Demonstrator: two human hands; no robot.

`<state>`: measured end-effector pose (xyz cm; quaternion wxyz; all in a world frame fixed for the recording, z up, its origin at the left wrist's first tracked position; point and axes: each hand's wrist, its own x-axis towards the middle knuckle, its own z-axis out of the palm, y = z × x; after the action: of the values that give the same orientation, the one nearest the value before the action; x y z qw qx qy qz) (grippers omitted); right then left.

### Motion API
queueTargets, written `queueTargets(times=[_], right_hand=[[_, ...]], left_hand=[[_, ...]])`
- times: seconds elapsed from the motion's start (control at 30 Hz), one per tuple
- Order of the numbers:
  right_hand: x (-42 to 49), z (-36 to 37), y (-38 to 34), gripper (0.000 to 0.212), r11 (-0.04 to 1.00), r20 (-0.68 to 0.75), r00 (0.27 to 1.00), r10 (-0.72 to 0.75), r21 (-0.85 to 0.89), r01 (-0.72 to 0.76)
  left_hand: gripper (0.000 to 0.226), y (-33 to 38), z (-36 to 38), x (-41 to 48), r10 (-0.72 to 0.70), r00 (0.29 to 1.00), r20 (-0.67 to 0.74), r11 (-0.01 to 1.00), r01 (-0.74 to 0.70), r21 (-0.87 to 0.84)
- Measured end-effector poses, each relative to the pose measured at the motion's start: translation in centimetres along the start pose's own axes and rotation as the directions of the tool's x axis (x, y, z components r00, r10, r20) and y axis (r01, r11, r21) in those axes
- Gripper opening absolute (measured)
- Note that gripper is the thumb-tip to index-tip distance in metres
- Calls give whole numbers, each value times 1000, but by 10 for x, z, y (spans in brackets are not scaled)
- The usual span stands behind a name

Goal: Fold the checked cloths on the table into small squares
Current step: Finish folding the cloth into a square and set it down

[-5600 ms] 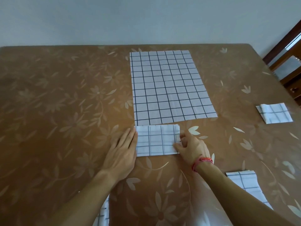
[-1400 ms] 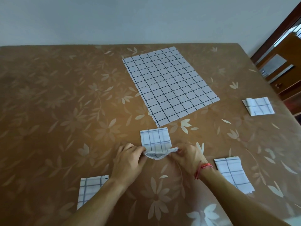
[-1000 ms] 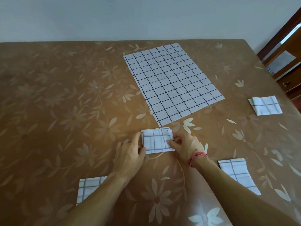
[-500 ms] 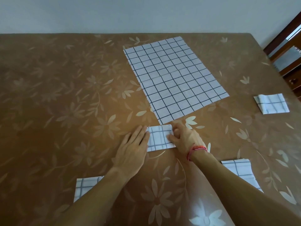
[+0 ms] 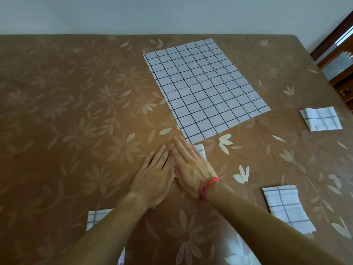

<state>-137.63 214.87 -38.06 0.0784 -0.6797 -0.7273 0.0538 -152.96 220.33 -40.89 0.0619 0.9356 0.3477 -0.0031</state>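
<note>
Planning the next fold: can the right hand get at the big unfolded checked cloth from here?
Probably yes. The right hand lies flat on the small folded cloth, just short of the unfolded cloth, with only bare table between.

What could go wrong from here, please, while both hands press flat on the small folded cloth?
The folded cloth is almost hidden under the left hand and right hand, so a crooked layer might get pressed in unnoticed.
When the hands lift, the folds may spring open; the folded square at the far right shows a loose flap.
The right hand's fingertips lie close to the near corner of the unfolded cloth; smoothing forward could nudge it.
</note>
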Motion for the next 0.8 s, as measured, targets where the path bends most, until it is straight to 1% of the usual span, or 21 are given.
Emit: queueTargets(times=[0.1, 0.3, 0.43, 0.57, 0.7, 0.8], right_hand=[[1, 16, 0, 59, 999, 108, 994, -1, 43, -3], [-2, 21, 7, 60, 999, 124, 992, 16, -35, -12], [-3, 20, 7, 61, 999, 128, 991, 31, -38, -26], [-3, 22, 11, 62, 999, 164, 986, 23, -42, -17], [-14, 13, 33, 65, 996, 206, 978, 26, -85, -9], [-32, 1, 57, 71, 995, 253, 965, 68, -93, -46]], left_hand=[[59, -2, 2, -1, 19, 1000, 1, 1000, -19, 11], [59, -1, -2, 2, 14, 1000, -13, 1000, -14, 2], [59, 0, -2, 1, 10, 1000, 0, 1000, -10, 5], [60, 1, -6, 2, 15, 999, 33, 1000, -15, 14], [63, 2, -8, 2, 29, 998, 64, 999, -30, 12], [65, 3, -10, 1, -1, 997, 71, 1000, 3, -26]])
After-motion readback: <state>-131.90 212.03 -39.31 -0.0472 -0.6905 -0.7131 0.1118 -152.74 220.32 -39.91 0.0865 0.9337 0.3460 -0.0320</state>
